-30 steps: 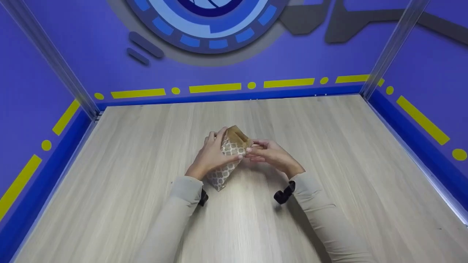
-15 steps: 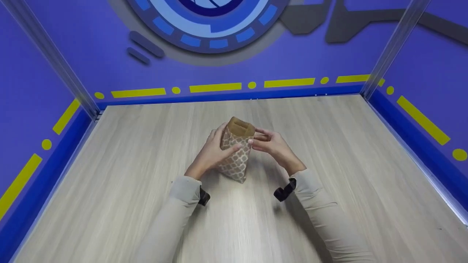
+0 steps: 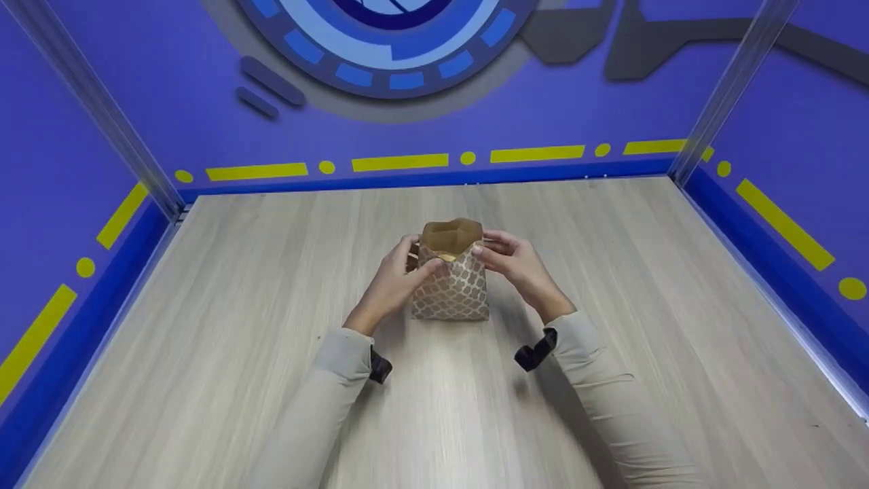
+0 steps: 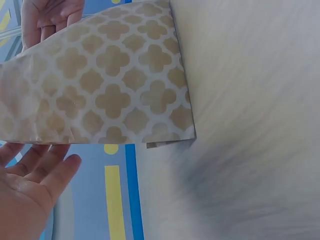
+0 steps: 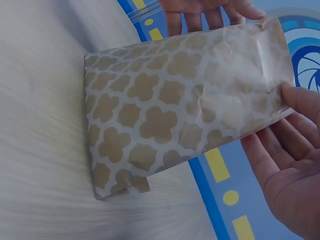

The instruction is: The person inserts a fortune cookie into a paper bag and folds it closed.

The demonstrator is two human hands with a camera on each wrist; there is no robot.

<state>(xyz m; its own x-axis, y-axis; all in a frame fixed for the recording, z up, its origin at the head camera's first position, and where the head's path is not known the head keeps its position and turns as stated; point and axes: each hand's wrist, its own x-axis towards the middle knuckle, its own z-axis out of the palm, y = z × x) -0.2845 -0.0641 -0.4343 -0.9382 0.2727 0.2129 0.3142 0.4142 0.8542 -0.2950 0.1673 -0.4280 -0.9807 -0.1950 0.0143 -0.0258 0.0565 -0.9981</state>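
Note:
A brown paper bag point(image 3: 451, 299) with a white quatrefoil pattern stands upright on the table, its mouth spread at the top. My left hand point(image 3: 390, 285) holds its left side, thumb on the front face and fingers along the side. At the upper right edge, my right hand point(image 3: 523, 268) pinches the rim between thumb and fingers. The left wrist view shows the flat bottom edge of the bag point(image 4: 115, 75) on the tabletop. Creases run near the mouth of the bag point(image 5: 160, 110) in the right wrist view. What the bag holds, if anything, cannot be made out.
The pale wood-grain table point(image 3: 258, 339) has blue panels point(image 3: 407, 136) with yellow dashes behind it and on both sides. Metal posts point(image 3: 108, 115) stand at the back corners. Black wrist cameras point(image 3: 536, 350) hang under the sleeves.
The paper bag has turned from a tilt to upright, its bottom now level on the table and its mouth wider. My right hand has moved up slightly along its rim.

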